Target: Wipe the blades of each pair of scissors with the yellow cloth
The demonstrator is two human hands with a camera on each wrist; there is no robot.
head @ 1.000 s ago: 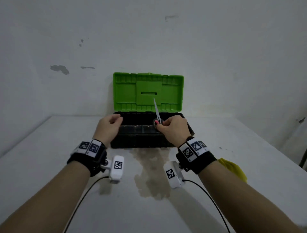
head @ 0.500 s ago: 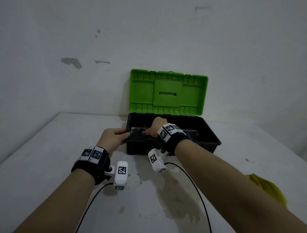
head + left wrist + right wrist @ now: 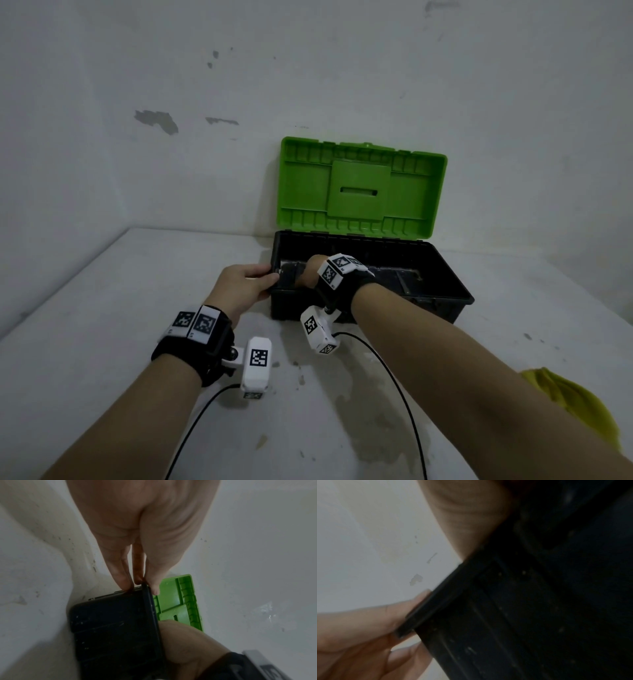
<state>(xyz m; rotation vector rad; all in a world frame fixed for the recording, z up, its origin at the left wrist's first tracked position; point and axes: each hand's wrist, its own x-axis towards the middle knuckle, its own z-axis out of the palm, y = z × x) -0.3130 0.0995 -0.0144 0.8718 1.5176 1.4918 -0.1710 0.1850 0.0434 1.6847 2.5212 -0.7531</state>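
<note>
Head view | left hand (image 3: 245, 286) pinches toolbox (image 3: 442, 301) left rim | right hand (image 3: 310, 274) inside, grip unclear | scissors hidden

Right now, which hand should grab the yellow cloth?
Probably the right hand: the yellow cloth lies on its side, beside that forearm, though the hand is reaching into the toolbox. The left hand grips the toolbox's far-side rim.

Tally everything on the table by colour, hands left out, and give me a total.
Green and black: 1, the toolbox with its green lid open.
Yellow: 1, the cloth.
Total: 2. No scissors can be seen; the box inside is too dark to tell.
</note>
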